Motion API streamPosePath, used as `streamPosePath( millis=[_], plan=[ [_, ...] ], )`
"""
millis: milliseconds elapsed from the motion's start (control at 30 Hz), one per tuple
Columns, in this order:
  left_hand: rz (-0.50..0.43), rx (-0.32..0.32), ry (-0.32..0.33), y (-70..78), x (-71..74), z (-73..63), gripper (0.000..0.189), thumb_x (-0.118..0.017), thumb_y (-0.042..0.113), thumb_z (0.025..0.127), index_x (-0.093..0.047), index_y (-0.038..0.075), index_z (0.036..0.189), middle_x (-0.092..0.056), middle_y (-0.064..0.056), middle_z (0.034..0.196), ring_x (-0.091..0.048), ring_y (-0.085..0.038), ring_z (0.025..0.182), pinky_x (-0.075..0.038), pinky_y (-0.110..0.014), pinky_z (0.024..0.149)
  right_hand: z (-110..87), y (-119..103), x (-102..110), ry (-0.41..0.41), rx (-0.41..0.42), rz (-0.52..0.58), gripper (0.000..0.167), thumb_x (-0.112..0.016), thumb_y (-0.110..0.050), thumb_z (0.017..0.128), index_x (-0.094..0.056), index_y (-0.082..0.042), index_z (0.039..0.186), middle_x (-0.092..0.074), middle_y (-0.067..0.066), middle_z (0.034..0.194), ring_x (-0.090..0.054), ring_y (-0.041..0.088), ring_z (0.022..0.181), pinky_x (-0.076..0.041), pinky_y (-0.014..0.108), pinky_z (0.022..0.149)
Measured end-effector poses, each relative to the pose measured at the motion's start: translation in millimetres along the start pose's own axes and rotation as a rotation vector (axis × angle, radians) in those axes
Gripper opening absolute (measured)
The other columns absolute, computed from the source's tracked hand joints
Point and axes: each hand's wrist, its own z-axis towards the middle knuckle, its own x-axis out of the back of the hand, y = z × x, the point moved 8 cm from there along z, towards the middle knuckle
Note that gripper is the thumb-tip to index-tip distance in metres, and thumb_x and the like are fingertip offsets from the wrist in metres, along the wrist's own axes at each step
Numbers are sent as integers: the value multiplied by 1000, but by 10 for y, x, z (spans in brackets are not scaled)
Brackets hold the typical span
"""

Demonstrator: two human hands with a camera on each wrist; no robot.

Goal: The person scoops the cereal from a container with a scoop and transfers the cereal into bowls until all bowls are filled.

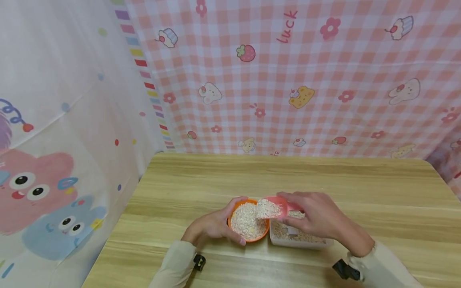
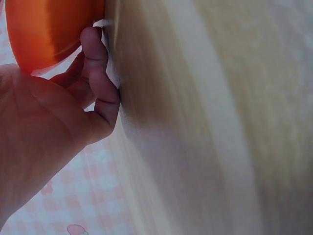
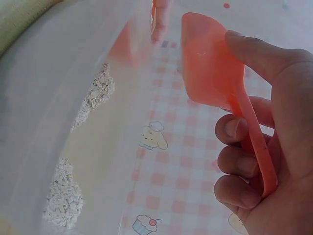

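My left hand [image 1: 217, 225] holds the side of an orange bowl [image 1: 264, 236], thumb at its near side and fingers round the far side. Pale oat flakes [image 1: 247, 221] fill the bowl. In the left wrist view the bowl's smooth outer wall [image 2: 46, 29] shows beside the curled fingers [image 2: 105, 93]. My right hand [image 1: 317, 212] grips a pink scoop [image 1: 282, 206] by its handle, with the thumb along the scoop's body in the right wrist view. A heap of oats lies in the scoop, whose front lip overlaps the bowl's right rim, tilted toward it.
Under the right hand stands a translucent plastic box [image 1: 299, 243] with more oats inside, close against the bowl's right side. Both rest on a wood-grain table [image 1: 201, 176]. Behind it hangs a pink checked cloth [image 1: 273, 84], with a white printed cloth [image 1: 108, 168] at left.
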Motion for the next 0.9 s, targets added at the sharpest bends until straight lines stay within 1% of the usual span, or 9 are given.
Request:
streamPosePath(
  millis=[67,233,367,467,567,700,800,900],
  plan=[
    [-6,1,-1,9,-5,0,112,-92,21,70,-18,38,152,-41,6,147,-38,-20,135,-22,-49,117,6,-14,-3,-7,8,-5,57,-74,-45,86,-65,-11,131,-73,8,114,-71,20,91,-57,41,74],
    [4,20,6,11,-3,-8,113,-92,22,69,-17,38,153,-41,5,148,-38,-21,135,-22,-50,116,17,-54,-14,-20,37,-42,57,-75,-44,85,-65,-10,130,-74,7,108,-71,23,92,-57,44,75],
    [4,26,12,14,0,-9,112,-93,23,69,-19,40,152,-42,6,147,-38,-22,135,-23,-50,116,29,-91,-16,-29,60,-81,56,-74,-48,85,-66,-12,128,-74,5,102,-71,19,85,-56,40,69],
    [-3,20,8,18,-3,-8,111,-93,22,69,-20,40,151,-44,8,145,-38,-21,135,-23,-49,116,48,-118,-23,-43,62,-106,57,-72,-53,85,-67,-14,127,-73,2,95,-66,13,75,-52,33,61],
    [3,16,10,19,-1,-13,112,-93,23,69,-20,37,152,-44,9,144,-38,-21,135,-23,-48,115,67,-136,-23,-50,56,-131,57,-70,-56,85,-68,-15,124,-71,-2,88,-57,5,65,-43,26,54],
    [6,16,11,21,0,-19,113,-92,22,69,-18,34,154,-43,7,146,-38,-22,136,-23,-50,116,83,-171,-1,-52,64,-152,53,-72,-54,84,-68,-17,122,-63,-7,78,-46,2,58,-34,22,49],
    [2,11,6,19,-4,-18,114,-91,20,70,-16,33,155,-42,5,147,-37,-22,136,-23,-51,116,93,-191,-1,-66,63,-163,53,-73,-53,84,-68,-17,122,-61,-8,76,-42,1,57,-32,21,48],
    [8,16,12,1,0,-16,114,-91,21,71,-16,33,155,-42,5,147,-38,-22,135,-23,-51,116,105,-205,-15,-78,58,-178,54,-73,-53,83,-68,-17,123,-62,-7,77,-42,2,56,-33,22,48]
  ],
)
